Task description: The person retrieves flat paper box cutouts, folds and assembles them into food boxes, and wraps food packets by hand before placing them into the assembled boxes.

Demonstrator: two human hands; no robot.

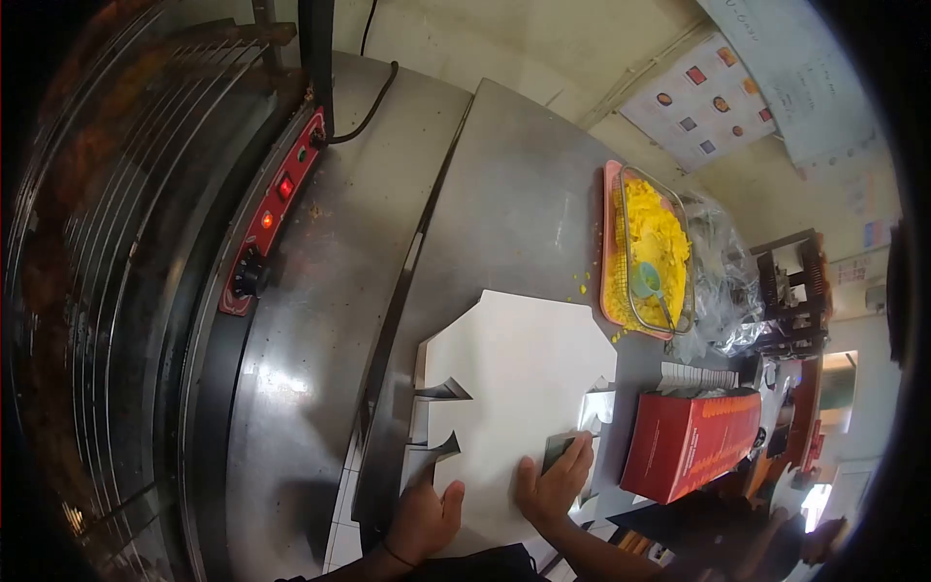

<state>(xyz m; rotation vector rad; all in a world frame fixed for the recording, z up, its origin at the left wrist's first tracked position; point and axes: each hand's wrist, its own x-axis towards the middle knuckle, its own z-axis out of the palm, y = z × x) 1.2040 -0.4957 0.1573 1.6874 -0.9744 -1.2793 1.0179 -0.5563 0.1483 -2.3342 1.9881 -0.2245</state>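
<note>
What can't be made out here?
All in the head view:
- Left hand: fingertips hidden behind the white cardboard.
- Dark patch by the right hand: partly covered by its fingers.
- Wall poster: wording too small.
- Red control panel: markings too small.

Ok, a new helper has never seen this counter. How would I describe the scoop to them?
On the steel counter, near the wall, a pink tray holds a wire basket of yellow food. The scoop lies on that food: small, round-bowled and pale green against the yellow around it.
</note>
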